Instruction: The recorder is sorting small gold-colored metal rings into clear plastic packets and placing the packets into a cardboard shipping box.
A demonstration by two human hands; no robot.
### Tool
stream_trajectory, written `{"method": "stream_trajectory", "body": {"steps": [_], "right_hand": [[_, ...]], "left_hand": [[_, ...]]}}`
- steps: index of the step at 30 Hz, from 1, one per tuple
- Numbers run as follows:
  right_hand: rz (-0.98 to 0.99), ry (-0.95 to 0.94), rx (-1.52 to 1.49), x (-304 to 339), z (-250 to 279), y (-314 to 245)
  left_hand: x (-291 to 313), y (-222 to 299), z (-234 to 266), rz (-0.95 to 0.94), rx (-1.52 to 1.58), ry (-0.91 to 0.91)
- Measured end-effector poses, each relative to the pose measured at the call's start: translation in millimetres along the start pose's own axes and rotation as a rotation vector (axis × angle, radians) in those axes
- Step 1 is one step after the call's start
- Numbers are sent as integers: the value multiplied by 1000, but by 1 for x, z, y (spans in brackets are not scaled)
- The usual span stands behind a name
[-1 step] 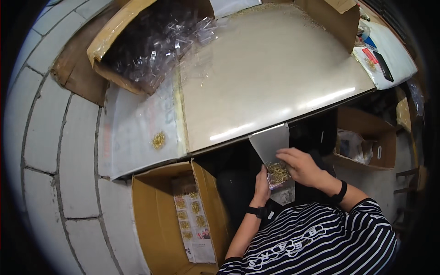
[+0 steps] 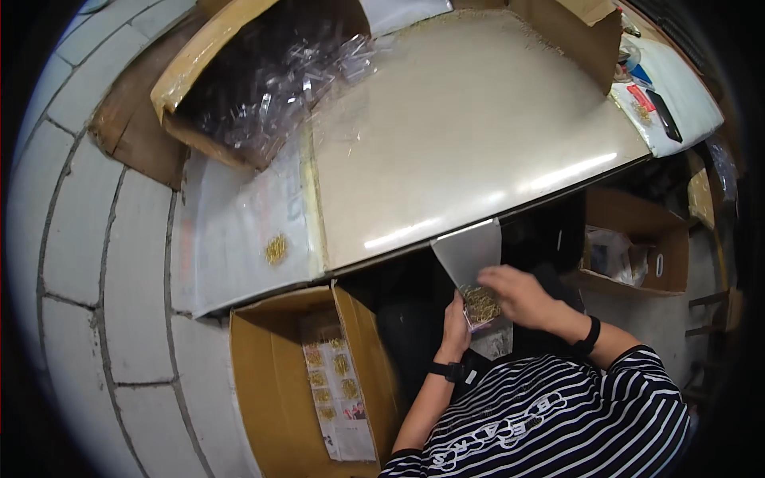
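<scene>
Clear plastic pouch (image 2: 470, 267) with a heap of small gold pieces in its lower end is what you hold, just below the near edge of the table (image 2: 478, 127) and above your lap. Start from the biggest thing, though: that table fills the upper middle of the view, its pale top bare and shiny. At its far left corner sits a large cardboard box (image 2: 179, 92) crammed with crumpled clear wrappers, and left of the tabletop lies a white sheet (image 2: 231, 231) with a little cluster of gold pieces (image 2: 276, 248) on it. On the floor to your left an open carton (image 2: 263, 382) stands, with a strip of printed cards (image 2: 335, 390) carrying gold items lying inside against its right wall. To your right, under the table, another open box (image 2: 637, 239) holds a crumpled clear bag (image 2: 610, 251). At the far right corner of the table a white tray (image 2: 677, 88) carries a few small tools.

Your left hand (image 2: 457, 327) grips the pouch from below, fingers closed round its lower edge. Your right hand (image 2: 518, 293) lies across the pouch's right side, fingers curled over it, pinching it just beside the gold heap. A dark band sits on each wrist.
</scene>
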State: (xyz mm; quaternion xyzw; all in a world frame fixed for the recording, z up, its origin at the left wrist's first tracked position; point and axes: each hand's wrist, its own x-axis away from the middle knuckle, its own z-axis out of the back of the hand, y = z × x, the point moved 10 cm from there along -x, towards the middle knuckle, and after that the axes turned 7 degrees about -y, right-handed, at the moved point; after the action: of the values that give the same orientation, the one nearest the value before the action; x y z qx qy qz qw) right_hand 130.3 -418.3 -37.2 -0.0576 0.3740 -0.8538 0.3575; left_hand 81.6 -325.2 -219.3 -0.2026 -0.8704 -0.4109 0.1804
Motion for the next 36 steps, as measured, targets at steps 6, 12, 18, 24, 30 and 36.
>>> {"method": "stream_trajectory", "body": {"steps": [6,12,18,24,30,36], "right_hand": [[-14,-523,97,3,-49,4],[-40,112,7,-79,151,49],[-709,231,376,-159,332,292],[-926,170,361,-208,360,380],[-642,-298,554,-224,248,289],[-229,-335,549,-162,128,133]], "left_hand": [[5,0,7,-47,-44,94],[5,7,11,65,-108,-42],[-21,44,-8,126,-164,-95],[-96,77,-2,14,-344,-90],[-52,55,18,37,-509,-62],[-5,1,41,119,-94,21]]}}
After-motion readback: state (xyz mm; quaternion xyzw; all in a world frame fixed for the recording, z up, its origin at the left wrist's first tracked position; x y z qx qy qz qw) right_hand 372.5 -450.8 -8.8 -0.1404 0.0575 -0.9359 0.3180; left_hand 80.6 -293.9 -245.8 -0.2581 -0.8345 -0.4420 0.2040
